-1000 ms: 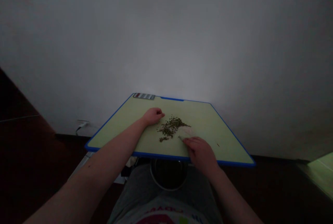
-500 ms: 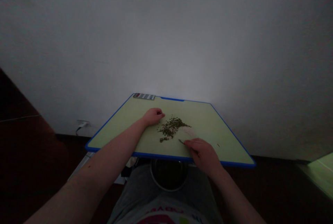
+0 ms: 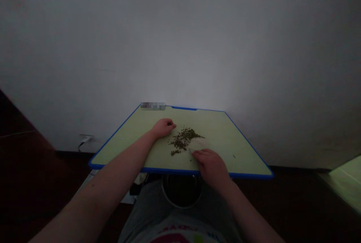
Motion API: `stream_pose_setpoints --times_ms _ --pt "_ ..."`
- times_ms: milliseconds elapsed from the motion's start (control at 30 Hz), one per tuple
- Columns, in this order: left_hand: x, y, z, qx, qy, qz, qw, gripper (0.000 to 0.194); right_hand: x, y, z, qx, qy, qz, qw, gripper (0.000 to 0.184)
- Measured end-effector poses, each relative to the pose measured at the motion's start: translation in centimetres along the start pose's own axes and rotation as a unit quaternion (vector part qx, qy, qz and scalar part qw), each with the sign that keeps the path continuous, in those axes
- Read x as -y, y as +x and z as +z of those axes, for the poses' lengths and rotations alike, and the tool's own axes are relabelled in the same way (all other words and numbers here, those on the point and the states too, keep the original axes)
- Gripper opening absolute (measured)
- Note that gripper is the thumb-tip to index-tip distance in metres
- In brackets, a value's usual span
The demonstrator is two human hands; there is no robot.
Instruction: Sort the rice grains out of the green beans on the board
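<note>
A scatter of small dark green beans (image 3: 184,137), like mung beans, lies in the middle of the pale green board (image 3: 126,137). Against its right side is a patch of fine whitish grains (image 3: 199,142). My left hand (image 3: 164,127) rests on the board left of the beans, fingers curled closed; whatever may be inside is hidden. My right hand (image 3: 213,166) pinches a small thin tool (image 3: 190,150) with a pale, flat tip, its kind too blurred to tell. That tip touches or hovers at the near edge of the beans and grains.
A metal bowl (image 3: 182,194) sits in my lap below the board's blue near edge (image 3: 169,170). A flat, pixelated object (image 3: 152,106) lies at the far left corner. One small dark sliver (image 3: 234,156) is on the right. The wall (image 3: 180,47) stands behind.
My right hand has shifted slightly left with the tool, whose tip is now closer to the beans. A bean lies apart near it. The left hand stays curled; the view has shifted a little.
</note>
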State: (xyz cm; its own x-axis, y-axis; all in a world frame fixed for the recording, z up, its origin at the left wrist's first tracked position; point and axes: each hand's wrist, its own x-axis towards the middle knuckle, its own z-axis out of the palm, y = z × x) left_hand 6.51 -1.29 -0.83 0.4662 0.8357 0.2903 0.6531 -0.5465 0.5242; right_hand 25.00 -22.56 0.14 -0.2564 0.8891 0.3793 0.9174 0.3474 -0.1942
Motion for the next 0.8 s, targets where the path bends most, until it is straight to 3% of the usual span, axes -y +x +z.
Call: stream_pose_setpoints --times_ms 233,500,800 --pt "-0.2 0.0 -0.2 0.005 -0.004 -0.012 1.0 0.033 -1.3 -0.8 -0.9 -0.006 -0.016 0.038 0.999 0.038" --pt "-0.3 -0.1 -0.1 0.001 -0.015 -0.022 1.0 0.033 0.8 -1.4 -0.6 -0.023 0.046 -0.006 0.999 0.037" --pt "-0.4 -0.2 -0.2 0.005 -0.018 -0.018 1.0 0.032 0.8 0.3 -0.3 0.002 0.134 -0.085 0.987 0.028"
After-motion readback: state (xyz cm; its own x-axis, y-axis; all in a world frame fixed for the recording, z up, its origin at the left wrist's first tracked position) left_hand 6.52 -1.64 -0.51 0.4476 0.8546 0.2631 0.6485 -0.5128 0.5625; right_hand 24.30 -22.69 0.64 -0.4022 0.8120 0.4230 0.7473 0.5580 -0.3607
